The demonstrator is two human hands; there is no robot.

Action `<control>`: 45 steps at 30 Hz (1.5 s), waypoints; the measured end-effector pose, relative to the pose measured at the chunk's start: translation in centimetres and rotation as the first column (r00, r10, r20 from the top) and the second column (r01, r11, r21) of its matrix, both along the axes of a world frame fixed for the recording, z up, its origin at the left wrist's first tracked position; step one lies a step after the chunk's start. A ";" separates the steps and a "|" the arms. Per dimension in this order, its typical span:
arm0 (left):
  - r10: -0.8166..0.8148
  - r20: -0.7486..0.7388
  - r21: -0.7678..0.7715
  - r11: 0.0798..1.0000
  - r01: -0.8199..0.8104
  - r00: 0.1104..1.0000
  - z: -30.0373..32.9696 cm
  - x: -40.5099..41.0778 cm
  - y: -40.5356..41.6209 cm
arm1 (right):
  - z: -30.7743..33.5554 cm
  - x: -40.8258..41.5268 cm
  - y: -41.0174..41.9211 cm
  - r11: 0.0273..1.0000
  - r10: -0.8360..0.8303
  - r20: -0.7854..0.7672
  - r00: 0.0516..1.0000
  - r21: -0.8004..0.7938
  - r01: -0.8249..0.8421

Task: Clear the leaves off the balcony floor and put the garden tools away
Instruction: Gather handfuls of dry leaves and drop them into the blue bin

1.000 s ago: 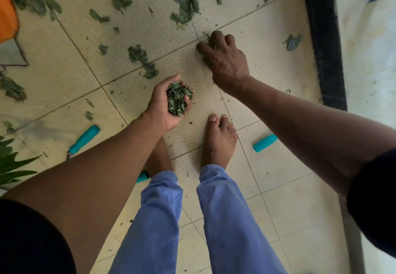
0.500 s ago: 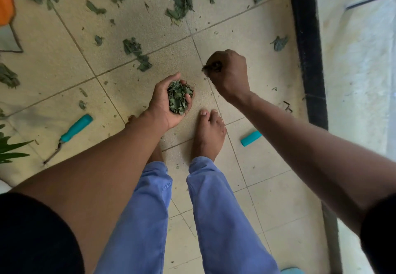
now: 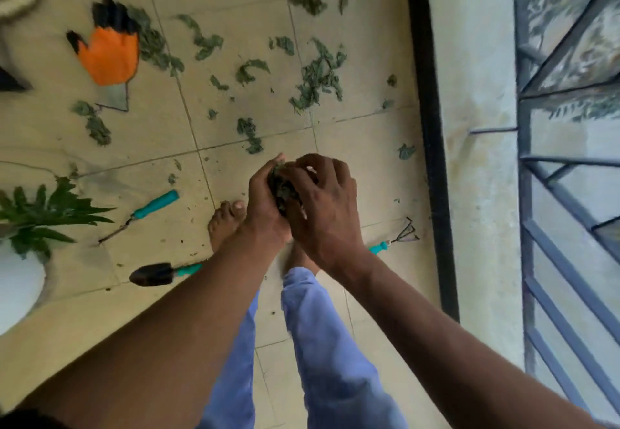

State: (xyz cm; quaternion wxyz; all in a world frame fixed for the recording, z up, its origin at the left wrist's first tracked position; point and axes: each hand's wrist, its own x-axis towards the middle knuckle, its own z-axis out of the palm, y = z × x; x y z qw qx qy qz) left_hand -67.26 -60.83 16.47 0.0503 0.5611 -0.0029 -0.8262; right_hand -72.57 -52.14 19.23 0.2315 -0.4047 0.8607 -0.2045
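Tiled floor [image 3: 161, 147], scattered shrivelled green leaves [image 3: 318, 76]

Left hand [image 3: 265, 204] cupping leaf wad [image 3: 280, 187], right hand [image 3: 327, 207] covering it, leaves [image 3: 318, 73] strewn on tiles

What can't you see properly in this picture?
Head view only:
- Leaf bundle: mostly covered by left hand and right hand.
- Trowel: handle end hidden behind the left forearm.
- White pot: cut off by the left edge.
- Orange glove: motion-blurred.
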 end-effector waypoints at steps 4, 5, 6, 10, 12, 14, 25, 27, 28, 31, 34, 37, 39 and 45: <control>0.164 -0.014 -0.096 0.982 -0.164 0.986 6.6 -0.7 -1.7 | 5.1 -0.7 -2.6 0.977 0.099 0.191 0.977 -0.204 -0.059; 0.209 -0.009 -0.108 0.972 -0.208 0.978 8.2 -0.4 -2.2 | 6.5 -0.8 -3.4 0.967 0.117 0.274 0.955 -0.249 -0.047; 0.242 -0.014 -0.126 0.962 -0.241 0.970 9.6 0.2 -2.8 | 7.9 -0.7 -4.2 0.960 0.125 0.356 0.926 -0.279 -0.023; 0.413 -0.061 -0.190 0.889 -0.417 0.908 14.4 3.5 -4.9 | 13.5 1.9 -8.1 0.939 0.114 0.544 0.831 -0.331 0.088; 0.478 -0.073 -0.199 0.853 -0.483 0.875 15.6 5.8 -5.4 | 15.0 4.2 -9.8 0.941 0.146 0.526 0.838 -0.335 0.046; 0.529 -0.109 -0.199 0.818 -0.540 0.841 16.3 8.1 -5.9 | 15.1 6.5 -10.7 0.938 0.193 0.492 0.849 -0.346 -0.013; 0.802 -0.198 -0.223 0.524 -0.822 0.564 15.7 25.4 -3.8 | 14.6 23.1 -11.3 0.962 0.179 0.753 0.634 -0.269 0.048; 0.837 -0.184 -0.272 0.461 -0.845 0.516 16.6 29.1 -3.1 | 15.7 26.5 -11.2 0.967 0.168 0.833 0.527 -0.242 0.074; 0.851 -0.173 -0.286 0.438 -0.852 0.496 17.3 30.3 -2.9 | 16.1 27.6 -11.1 0.968 0.171 0.854 0.492 -0.238 0.077; 0.871 -0.166 -0.302 0.401 -0.865 0.462 18.8 35.3 -1.9 | 17.2 32.8 -10.7 0.958 0.249 0.868 0.430 -0.285 0.021; 0.903 -0.210 -0.309 0.304 -0.901 0.376 20.3 40.6 -0.5 | 18.1 38.0 -9.8 0.954 0.292 0.878 0.378 -0.294 -0.053; 0.928 -0.241 -0.363 0.185 -0.913 0.284 20.4 45.2 1.7 | 18.6 43.0 -8.4 0.936 0.352 0.847 0.399 -0.311 -0.167; 0.945 -0.248 -0.390 0.105 -0.915 0.214 20.1 47.6 4.0 | 18.4 46.1 -6.9 0.908 0.406 0.821 0.401 -0.315 -0.275; 0.983 -0.174 -0.373 -0.128 -0.919 -0.066 21.7 52.9 11.5 | 17.7 52.1 -1.7 0.820 0.455 0.840 0.294 -0.267 -0.505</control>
